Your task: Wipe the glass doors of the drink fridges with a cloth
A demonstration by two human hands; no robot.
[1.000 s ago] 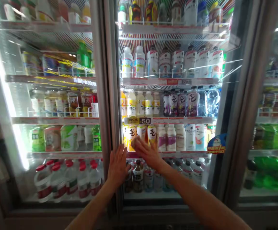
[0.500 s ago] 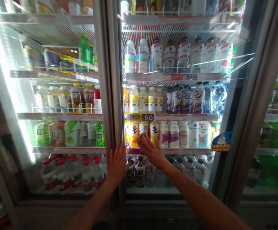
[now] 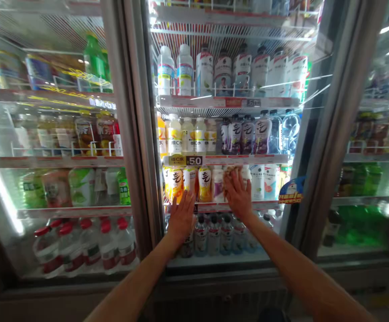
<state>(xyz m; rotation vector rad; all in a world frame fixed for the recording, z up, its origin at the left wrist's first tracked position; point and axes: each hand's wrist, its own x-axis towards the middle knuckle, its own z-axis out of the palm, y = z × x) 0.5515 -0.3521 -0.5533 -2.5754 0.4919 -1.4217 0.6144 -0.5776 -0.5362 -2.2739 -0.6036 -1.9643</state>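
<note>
I face a drinks cooler with glass doors. My left hand lies flat and open on the glass of the middle door, close to the grey door frame, with its fingers spread. My right hand presses on the same glass further right and a little higher. Under its fingertips is a small, pale, crumpled cloth. Behind the glass at hand height stand yellow and white bottles on a shelf.
The left door shows water bottles with red caps at the bottom. A price tag reading 5.0 hangs on the shelf above my hands. A blue sticker sits at the middle door's right edge. Another cooler door stands on the right.
My right hand has slid to the right along the glass with the cloth, from the yellow bottles to the white ones. My left hand has shifted slightly right. The view has moved left and up.
</note>
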